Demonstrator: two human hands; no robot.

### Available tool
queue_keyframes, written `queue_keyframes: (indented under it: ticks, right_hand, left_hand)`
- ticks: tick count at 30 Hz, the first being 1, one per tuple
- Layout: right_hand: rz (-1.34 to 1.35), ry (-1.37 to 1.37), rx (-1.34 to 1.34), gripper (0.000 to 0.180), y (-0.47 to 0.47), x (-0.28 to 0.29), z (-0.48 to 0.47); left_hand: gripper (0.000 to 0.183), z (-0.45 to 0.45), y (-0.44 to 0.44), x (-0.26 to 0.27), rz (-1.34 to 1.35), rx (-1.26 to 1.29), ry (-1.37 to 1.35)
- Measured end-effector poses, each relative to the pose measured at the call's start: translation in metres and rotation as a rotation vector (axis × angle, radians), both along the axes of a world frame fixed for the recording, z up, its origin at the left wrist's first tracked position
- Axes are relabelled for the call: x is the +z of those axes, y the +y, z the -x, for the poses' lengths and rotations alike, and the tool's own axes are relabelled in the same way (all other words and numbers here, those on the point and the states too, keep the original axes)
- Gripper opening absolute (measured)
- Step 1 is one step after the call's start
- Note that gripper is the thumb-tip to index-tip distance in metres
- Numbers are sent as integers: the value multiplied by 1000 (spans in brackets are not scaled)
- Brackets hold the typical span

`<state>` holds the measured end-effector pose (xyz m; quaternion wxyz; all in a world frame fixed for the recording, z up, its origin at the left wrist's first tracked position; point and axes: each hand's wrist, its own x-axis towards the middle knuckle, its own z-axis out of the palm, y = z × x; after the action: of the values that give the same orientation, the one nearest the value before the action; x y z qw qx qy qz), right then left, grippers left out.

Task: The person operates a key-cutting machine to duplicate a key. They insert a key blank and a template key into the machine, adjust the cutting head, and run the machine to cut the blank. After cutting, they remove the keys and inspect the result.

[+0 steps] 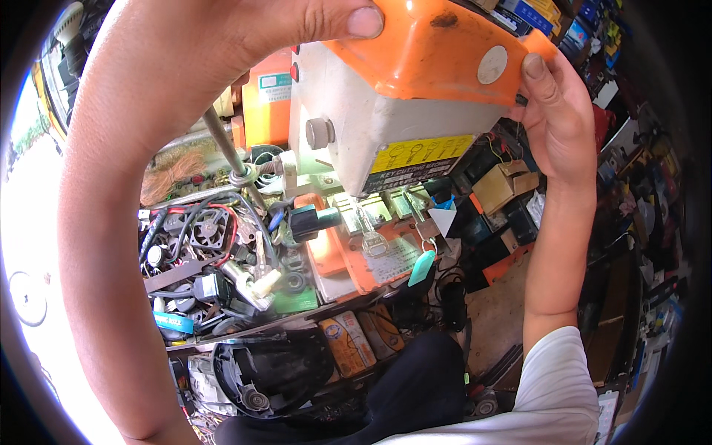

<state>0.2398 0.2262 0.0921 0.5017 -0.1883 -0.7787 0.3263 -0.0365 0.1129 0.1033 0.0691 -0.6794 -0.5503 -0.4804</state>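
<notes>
A key cutting machine (345,111) with a grey-white body stands before me, an orange cover (439,50) on its top. My left hand (311,19) has its thumb on the cover's left edge; its other fingers are mostly hidden. At the right corner, my right hand (562,119) grips the cover with its thumb in front. Below, a key (375,242) sits in the left clamp (353,214). Another key (427,228), in the right clamp (405,201), carries a ring and a teal tag (421,268). A black knob (305,222) projects beside the left clamp.
Left of the machine, a tray of loose parts holds a small cooling fan (211,229) and cables. A metal rod (225,139) slants behind it. Cardboard boxes (503,186) crowd the right side. Below the bench lies a black plastic shell (278,367).
</notes>
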Motion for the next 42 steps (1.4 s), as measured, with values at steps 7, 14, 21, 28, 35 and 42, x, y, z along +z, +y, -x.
queue_keyframes:
  ticks: [7, 14, 21, 28, 35, 42]
  right_hand:
    - [-29, 9, -15, 37, -4, -2, 0]
    - [-14, -1, -34, 38, -7, -1, 1]
    - [-8, -8, -7, 43, -6, 0, 0]
    - [-5, -6, -27, 49, -3, 0, 0]
    - [-14, 14, -2, 50, -1, -2, 0]
    - [-36, -22, -6, 51, -1, 0, -2]
  left_hand:
    - [40, -8, -5, 18, 92, -85, -36]
    - [44, -1, 0, 14, 117, 20, -34]
    - [44, -1, -4, 24, 250, -9, -141]
    - [45, -2, 1, 4, 32, 89, -8]
    - [47, -4, 3, 8, 31, 108, 9]
    - [46, -4, 6, 8, -20, 99, 80]
